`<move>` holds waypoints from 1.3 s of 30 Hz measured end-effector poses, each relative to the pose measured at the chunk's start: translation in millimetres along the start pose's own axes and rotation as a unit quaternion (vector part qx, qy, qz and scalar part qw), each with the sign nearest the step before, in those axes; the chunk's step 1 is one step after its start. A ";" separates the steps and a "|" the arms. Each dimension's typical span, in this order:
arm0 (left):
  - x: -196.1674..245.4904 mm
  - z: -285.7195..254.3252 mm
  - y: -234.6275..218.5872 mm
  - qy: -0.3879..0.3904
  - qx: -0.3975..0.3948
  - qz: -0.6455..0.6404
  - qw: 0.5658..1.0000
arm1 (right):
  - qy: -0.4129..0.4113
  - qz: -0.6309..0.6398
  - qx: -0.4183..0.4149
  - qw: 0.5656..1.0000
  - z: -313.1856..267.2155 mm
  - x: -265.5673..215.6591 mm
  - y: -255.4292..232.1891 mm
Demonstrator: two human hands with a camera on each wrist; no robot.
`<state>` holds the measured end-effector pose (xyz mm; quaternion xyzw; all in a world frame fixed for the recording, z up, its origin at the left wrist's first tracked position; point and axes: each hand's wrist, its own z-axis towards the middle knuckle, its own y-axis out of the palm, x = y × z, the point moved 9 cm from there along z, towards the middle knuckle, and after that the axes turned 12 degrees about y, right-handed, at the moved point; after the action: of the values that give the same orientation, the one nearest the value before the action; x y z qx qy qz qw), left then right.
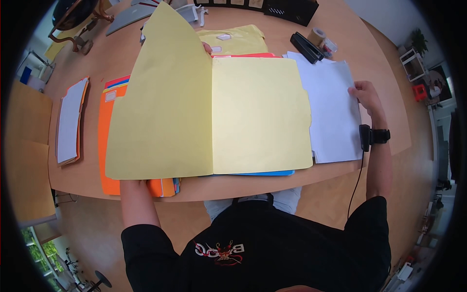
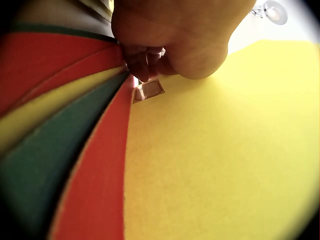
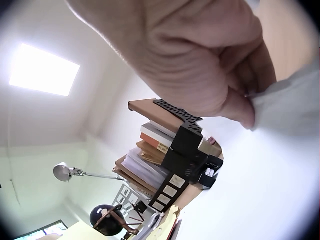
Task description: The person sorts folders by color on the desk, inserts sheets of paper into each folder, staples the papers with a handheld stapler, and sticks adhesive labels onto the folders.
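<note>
Yellow folder point(image 1: 261, 116) open, 2 hands, right pinching white paper point(image 1: 331, 109)

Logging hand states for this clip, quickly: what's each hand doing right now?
Left hand: closed, fingers curled on the raised yellow folder cover.
Right hand: closed, pinching the edge of the white paper.

It looks like an office: a wooden desk point(image 1: 90, 53) carries a laptop point(image 1: 129, 20), a black stapler point(image 1: 306, 47) and coloured folders point(image 1: 113, 141), with a black file holder point(image 3: 172, 172) of papers and a desk lamp point(image 3: 63, 171) behind.
</note>
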<state>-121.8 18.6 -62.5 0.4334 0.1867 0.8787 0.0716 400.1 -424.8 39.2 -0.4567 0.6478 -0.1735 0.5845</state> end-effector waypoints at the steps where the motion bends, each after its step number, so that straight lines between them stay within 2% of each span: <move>1: -0.8 0.2 0.7 -0.002 0.002 0.001 1.000 | 0.001 0.000 -0.001 1.000 -1.1 -1.3 -0.1; 3: -0.2 -2.2 1.5 -0.006 0.005 0.005 1.000 | -0.033 -0.114 0.088 0.989 -6.6 -14.9 -10.8; 4: -1.3 0.4 1.0 -0.008 0.007 0.007 1.000 | -0.033 -0.114 0.088 0.989 -11.0 -20.2 -9.4; 6: -2.6 7.9 -2.6 -0.011 0.008 0.013 1.000 | -0.065 -0.216 0.177 0.958 -27.2 -41.2 -13.1; 7: -4.9 14.2 -2.7 -0.012 0.008 0.015 1.000 | -0.065 -0.215 0.178 0.958 -30.0 -44.5 -11.8; 9: -1.6 8.3 2.9 -0.014 0.010 0.019 1.000 | -0.074 -0.309 0.232 0.919 -38.1 -56.2 -12.9; 10: -1.9 11.6 0.2 -0.014 0.012 0.022 1.000 | -0.075 -0.309 0.233 0.919 -44.4 -62.4 -11.4; 12: -7.4 21.1 -3.5 -0.012 0.016 0.027 0.999 | -0.056 -0.241 0.256 0.934 -57.5 -71.3 -17.6; 15: -1.4 7.9 1.6 -0.013 0.022 0.034 0.999 | -0.073 -0.229 0.278 0.930 -60.0 -74.2 -28.2; 19: -7.9 18.7 -5.5 -0.011 0.028 0.038 0.999 | -0.081 -0.218 0.294 0.927 -64.1 -75.1 -39.4; 21: 0.0 -0.9 -2.3 -0.011 0.033 0.039 0.999 | -0.167 -0.099 0.288 0.938 -69.7 -82.4 -52.3; 22: 0.4 0.0 -4.5 -0.012 0.036 0.041 0.998 | -0.169 -0.099 0.287 0.938 -74.1 -88.8 -57.9; 24: -1.3 6.4 -6.8 -0.015 0.041 0.047 0.998 | -0.201 -0.017 0.378 0.903 -104.6 -109.5 -91.3; 25: -0.3 7.9 -9.0 -0.016 0.042 0.049 0.998 | -0.201 -0.016 0.378 0.904 -109.1 -119.9 -96.8; 27: -0.6 10.5 -7.4 -0.017 0.043 0.054 0.997 | -0.218 0.127 0.428 0.868 -123.2 -126.4 -118.7; 28: -1.1 12.9 -5.7 -0.017 0.043 0.056 0.997 | -0.219 0.128 0.429 0.867 -116.3 -127.4 -121.6; 30: 0.6 18.3 -1.8 -0.013 0.044 0.065 0.997 | -0.212 0.223 0.217 0.926 -76.0 -131.2 -102.8; 31: 2.7 20.2 -0.4 -0.011 0.045 0.070 0.996 | -0.216 0.225 0.217 0.925 -72.8 -132.0 -97.3; 33: 7.5 13.3 9.2 -0.007 0.052 0.079 0.995 | -0.193 0.183 0.122 0.956 -62.3 -148.6 -53.4; 35: 8.2 22.1 6.6 -0.003 0.060 0.088 0.994 | -0.170 0.191 0.060 0.965 -54.7 -152.3 -5.5; 37: 11.2 20.1 12.2 0.000 0.065 0.098 0.993 | -0.136 0.150 0.037 0.979 -53.2 -150.4 43.4; 39: 13.9 23.4 12.6 0.001 0.068 0.106 0.992 | -0.140 0.086 0.001 0.986 -61.5 -153.6 89.7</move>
<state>-111.4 17.2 -34.4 0.4533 0.1989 0.8673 -0.0515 293.5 -274.9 79.0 -0.4184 0.5961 -0.0579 0.6829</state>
